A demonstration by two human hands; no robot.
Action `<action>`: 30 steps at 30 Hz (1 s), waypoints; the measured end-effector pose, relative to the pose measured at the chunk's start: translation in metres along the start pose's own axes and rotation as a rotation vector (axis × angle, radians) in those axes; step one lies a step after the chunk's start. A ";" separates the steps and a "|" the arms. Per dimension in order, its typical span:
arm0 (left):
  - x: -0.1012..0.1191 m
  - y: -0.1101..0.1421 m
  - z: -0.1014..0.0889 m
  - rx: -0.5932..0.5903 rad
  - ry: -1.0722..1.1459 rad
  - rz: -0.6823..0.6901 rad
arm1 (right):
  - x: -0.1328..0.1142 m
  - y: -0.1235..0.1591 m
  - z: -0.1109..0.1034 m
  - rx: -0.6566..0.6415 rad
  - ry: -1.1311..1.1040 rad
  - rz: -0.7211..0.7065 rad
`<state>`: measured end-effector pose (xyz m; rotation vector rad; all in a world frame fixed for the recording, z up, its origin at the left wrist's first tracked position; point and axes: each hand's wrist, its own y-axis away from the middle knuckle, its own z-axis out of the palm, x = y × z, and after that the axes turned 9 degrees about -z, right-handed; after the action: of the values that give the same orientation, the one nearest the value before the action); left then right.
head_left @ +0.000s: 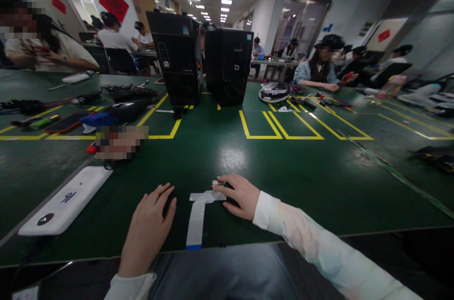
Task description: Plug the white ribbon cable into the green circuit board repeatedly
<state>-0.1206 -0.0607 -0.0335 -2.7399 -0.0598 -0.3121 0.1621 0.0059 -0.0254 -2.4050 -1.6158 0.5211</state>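
My left hand (151,222) lies palm down on the green table, fingers stretched and holding nothing. Right of it is a flat white ribbon strip (196,224) with a blue end at the table's front edge. A whitish, translucent piece of tape (204,197) crosses its far end, making a T shape. My right hand (241,196) is at the right end of this tape, fingers bent around a small silver-and-black piece (219,184). Its fingers partly hide the piece, so its exact kind does not show.
A white device (67,203) lies at left beside a blurred item (120,143). Two black computer towers (229,66) stand at the back. Cables and a blue item (97,121) lie back left; a clear-wrapped round item (275,92) lies back right. Co-workers (324,66) sit beyond.
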 end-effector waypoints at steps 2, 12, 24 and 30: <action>0.001 0.000 -0.001 0.000 0.002 -0.008 | 0.004 0.007 -0.002 0.016 0.016 0.022; 0.000 0.000 0.000 -0.008 0.001 -0.006 | 0.122 0.143 -0.074 0.178 0.500 0.872; -0.001 0.000 0.001 -0.005 -0.004 0.002 | 0.147 0.324 -0.149 0.396 0.527 1.893; 0.000 0.000 0.000 0.000 0.004 0.001 | 0.150 0.327 -0.148 0.323 0.524 1.917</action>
<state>-0.1207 -0.0608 -0.0335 -2.7391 -0.0568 -0.3175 0.5508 0.0232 -0.0312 -2.5966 1.1772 0.1992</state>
